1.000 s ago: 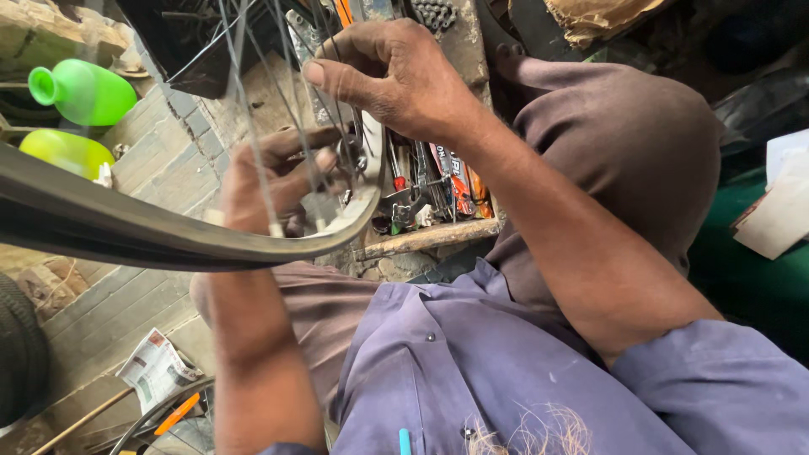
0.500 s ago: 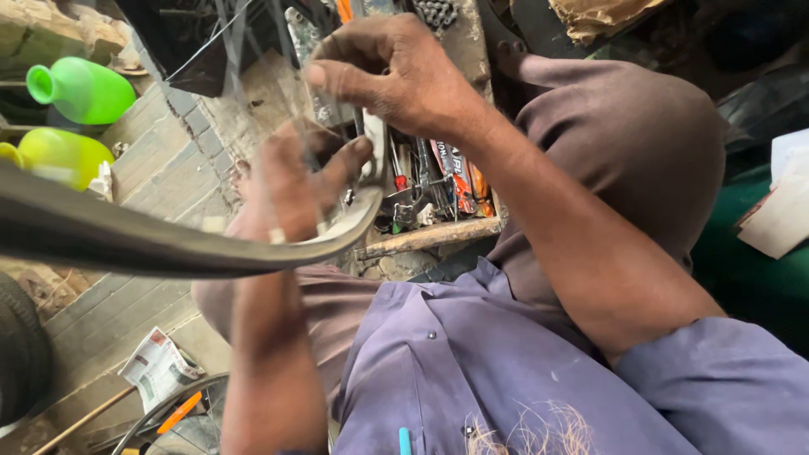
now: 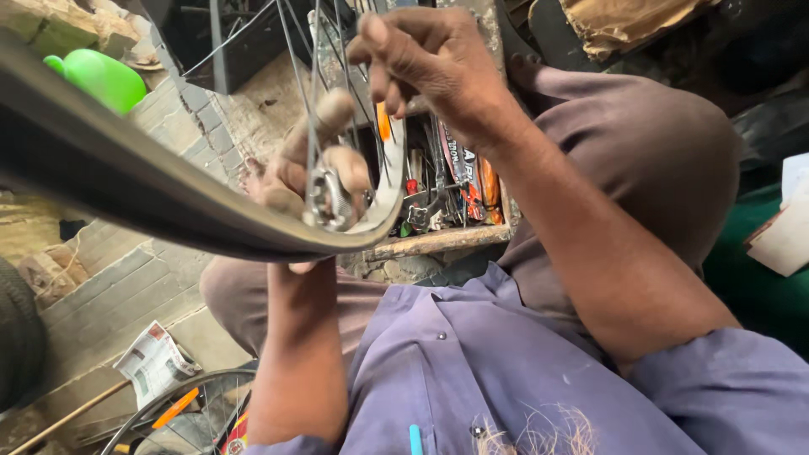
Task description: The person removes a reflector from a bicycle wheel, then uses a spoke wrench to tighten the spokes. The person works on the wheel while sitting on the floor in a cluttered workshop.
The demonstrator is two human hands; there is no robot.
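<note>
A bicycle wheel rim (image 3: 126, 190) curves across the left of the head view, its thin spokes (image 3: 291, 59) rising toward the top. My left hand (image 3: 308, 173) is behind the rim, gripping a small round metal spoke tool (image 3: 329, 198) against a spoke near the rim. My right hand (image 3: 425, 63) is higher up, fingers pinched around spokes. My arms come out of a blue shirt (image 3: 506, 379), and my knees in brown trousers (image 3: 640, 143) are below the wheel.
A wooden tool box (image 3: 438, 202) with pliers and assorted tools sits on the ground past the rim. A green plastic bottle (image 3: 105, 77) lies at upper left. A folded newspaper (image 3: 152, 362), another wheel (image 3: 181, 417) and a tyre (image 3: 17, 337) are at lower left.
The rim has swung upward and closer to the camera. My left hand moved up along the rim with the metal tool now visible in it; my right hand stayed on the spokes.
</note>
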